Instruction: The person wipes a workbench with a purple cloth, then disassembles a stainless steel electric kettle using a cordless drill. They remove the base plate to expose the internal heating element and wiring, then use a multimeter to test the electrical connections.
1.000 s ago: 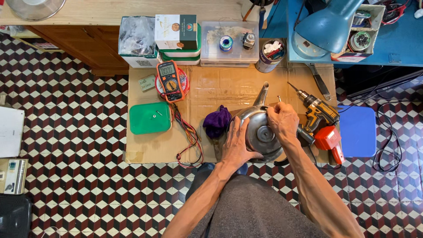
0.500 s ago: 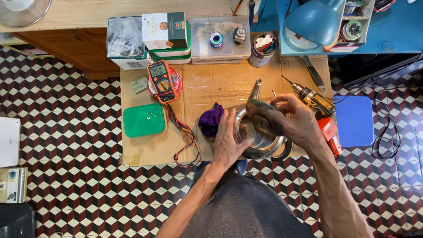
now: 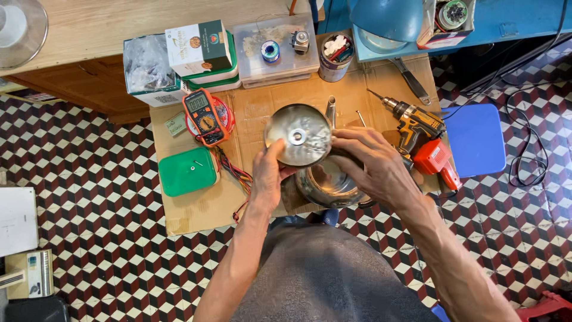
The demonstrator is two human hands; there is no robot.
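- Head view, looking straight down: both hands are up on a round shiny steel disc with a small hub in the middle (image 3: 297, 135), held flat-face-up toward the camera.
- Left hand (image 3: 269, 177) has its grip closed on the disc's lower-left edge, thumb on the rim, fingers tucked behind.
- Right hand (image 3: 370, 162) has its grip wrapped on the disc's right edge, fingertips reaching onto the rim.
- The disc sits right above the open polished steel kettle body (image 3: 329, 185), overlapping its top-left side; can't tell if the two are touching. The kettle's spout pokes up just past the disc's right side.
- Everything's over a flat brown cardboard sheet (image 3: 190, 211) laid on the chequered tile floor.
- Left of the disc: an orange-and-grey multimeter (image 3: 204, 116) with coloured wires trailing down, and below that a green square plastic lid (image 3: 187, 172).
- Right of the disc: a yellow-and-black cordless drill with a red battery (image 3: 420, 134), then a blue plastic stool top (image 3: 475, 140) further out.
- Above the disc: a clear plastic box with solder spools (image 3: 274, 50) and a tin can full of bits (image 3: 335, 56).
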